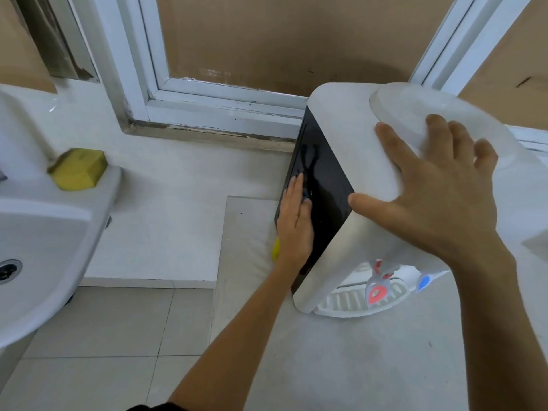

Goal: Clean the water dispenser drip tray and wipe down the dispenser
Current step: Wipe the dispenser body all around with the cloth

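A white tabletop water dispenser (350, 120) with a glossy black side panel (323, 185) stands on a grey counter. My left hand (295, 215) lies flat against that black panel, pressing a yellow cloth or sponge (276, 247) of which only a corner shows below the palm. My right hand (439, 191) rests spread on the dispenser's top, fingers touching the round bottle collar (415, 105). The white slotted drip tray (347, 304) sits in place at the base, under the red tap (377, 289) and blue tap (424, 281).
A white washbasin (44, 238) juts in at the left, with a yellow sponge (78, 169) on its rim. A white-framed window (207, 93) backed with brown board runs behind. The counter (341, 366) edge drops to a tiled floor (103, 330) at lower left.
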